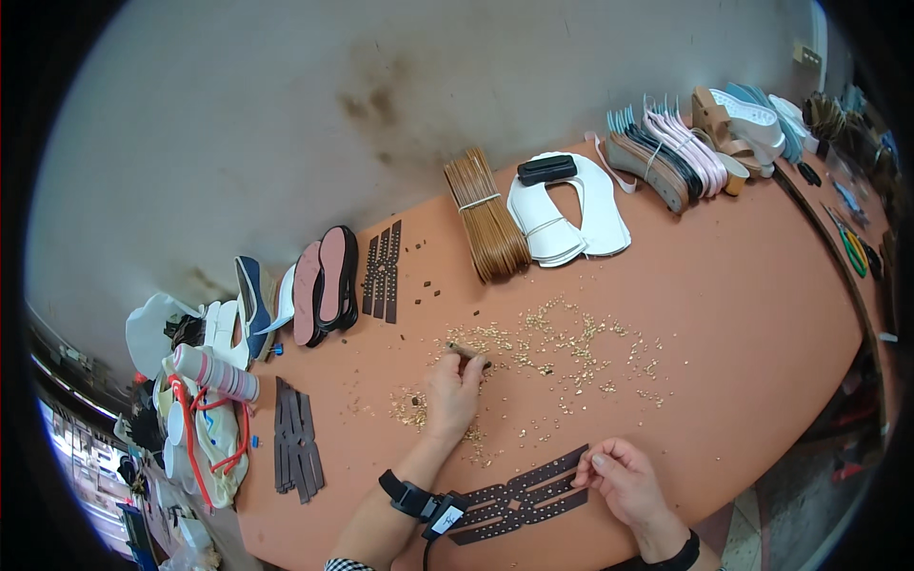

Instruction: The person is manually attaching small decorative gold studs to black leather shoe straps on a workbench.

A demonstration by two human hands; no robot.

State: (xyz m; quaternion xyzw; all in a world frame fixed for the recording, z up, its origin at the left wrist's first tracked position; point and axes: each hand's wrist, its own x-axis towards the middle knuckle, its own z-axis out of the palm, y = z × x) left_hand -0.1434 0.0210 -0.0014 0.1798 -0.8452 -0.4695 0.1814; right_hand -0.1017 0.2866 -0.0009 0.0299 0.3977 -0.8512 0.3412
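Observation:
My left hand is closed round a short brown stick-like tool with a dark end, held low over a scatter of small gold studs. Below it lies a dark brown strappy leather shoe upper, slit into bands and dotted with gold studs. At that piece's right end, my right hand has thumb and fingers pinched together beside its tip. Whatever the pinch holds, if anything, is too small to make out. A plain dark upper without visible studs lies at the left.
Along the back stand black-and-pink soles, a studded upper, a tied brown strip bundle and white cutouts under a black block. Wedge heels and pliers lie right. A striped cup is left.

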